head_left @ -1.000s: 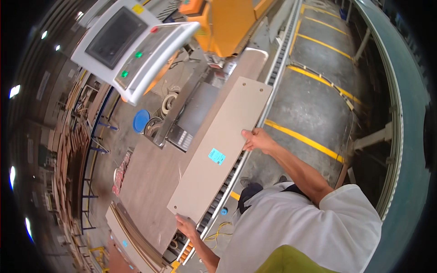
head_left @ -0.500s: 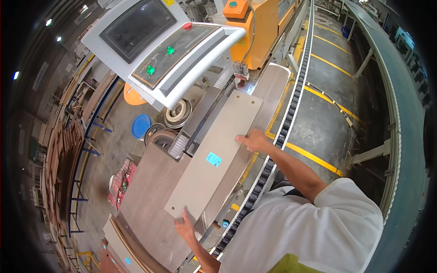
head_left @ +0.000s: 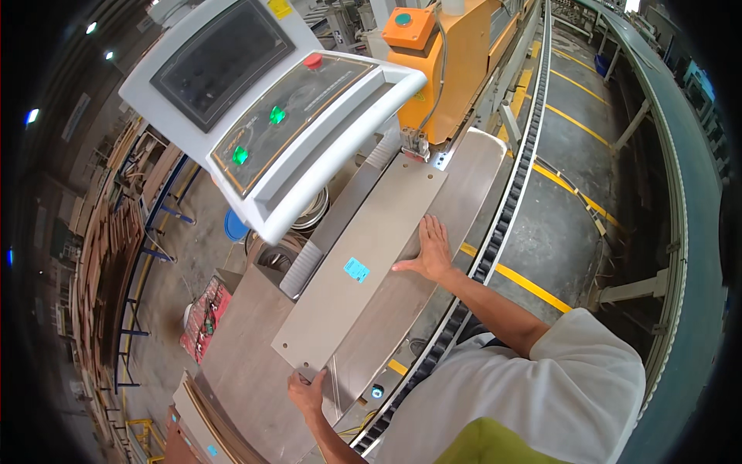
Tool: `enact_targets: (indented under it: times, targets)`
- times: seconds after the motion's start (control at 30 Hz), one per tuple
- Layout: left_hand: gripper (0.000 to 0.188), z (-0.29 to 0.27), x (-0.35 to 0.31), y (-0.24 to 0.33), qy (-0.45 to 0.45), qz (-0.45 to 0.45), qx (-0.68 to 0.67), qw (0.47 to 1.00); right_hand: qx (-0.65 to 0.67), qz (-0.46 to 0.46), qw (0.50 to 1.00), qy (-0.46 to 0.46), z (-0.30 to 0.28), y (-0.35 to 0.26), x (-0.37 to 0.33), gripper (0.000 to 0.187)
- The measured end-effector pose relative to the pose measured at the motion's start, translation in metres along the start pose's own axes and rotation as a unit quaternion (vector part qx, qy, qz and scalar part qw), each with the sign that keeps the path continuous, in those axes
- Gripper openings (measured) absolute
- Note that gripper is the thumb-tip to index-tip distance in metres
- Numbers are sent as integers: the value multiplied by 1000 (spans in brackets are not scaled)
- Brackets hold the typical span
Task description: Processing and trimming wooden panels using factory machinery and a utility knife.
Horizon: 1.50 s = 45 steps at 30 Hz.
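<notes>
A long beige panel (head_left: pixel 363 247) with a blue label and small holes near its ends lies flat on a brown worktable (head_left: pixel 247 348). Its left edge runs along the grey metal guide (head_left: pixel 344 213), and its far end reaches the machine's metal head (head_left: pixel 415 145). My left hand (head_left: pixel 307 393) touches the panel's near end, thumb and forefinger apart. Beside the panel's right edge, my right hand (head_left: pixel 434 251) is spread open over the table, its thumb against that edge. Neither hand is wrapped round the panel.
A white control console (head_left: pixel 309 131) with a dark screen overhangs the guide. Behind the head stands an orange machine housing (head_left: pixel 448 77). A roller track (head_left: pixel 514 185) passes on my right. More panels (head_left: pixel 209 417) lean at lower left; a blue lid (head_left: pixel 236 226) lies beyond the table.
The panel has moved left against the guide and forward to the head. My right hand has opened and spread at its edge; my left has shifted round to the panel's near end.
</notes>
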<state>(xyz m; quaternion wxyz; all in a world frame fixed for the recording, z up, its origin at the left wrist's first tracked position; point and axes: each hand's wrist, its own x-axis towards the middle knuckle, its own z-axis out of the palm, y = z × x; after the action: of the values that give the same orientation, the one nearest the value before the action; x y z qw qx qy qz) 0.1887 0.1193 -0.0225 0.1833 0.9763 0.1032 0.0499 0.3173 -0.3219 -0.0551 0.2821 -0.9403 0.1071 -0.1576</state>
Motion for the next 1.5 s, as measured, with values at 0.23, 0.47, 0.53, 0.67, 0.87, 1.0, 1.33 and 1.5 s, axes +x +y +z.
enact_targets:
  times: [0.23,0.47,0.53,0.67,0.87,1.0,1.33,1.5]
  targets:
    - [38,26,17,47,-35,28,-90,995,11,6,1000,16,-8,46,51,143]
    - [42,65,37,125,-3,136,-28,990,9,2,999,42,-32,121,119,144]
    - [45,78,40,147,28,164,-16,986,8,8,999,38,-42,142,139,144]
    - [48,97,49,180,21,164,9,986,4,24,1000,8,-53,169,162,149]
    - [46,115,60,218,-10,142,17,990,11,21,999,29,-66,205,193,150]
    - [43,128,67,250,15,162,16,987,2,19,999,27,-76,226,214,151]
    - [44,155,82,328,49,192,2,980,51,35,997,36,-89,293,266,142]
    - [41,168,94,364,37,180,3,983,-69,20,993,92,-104,305,292,133]
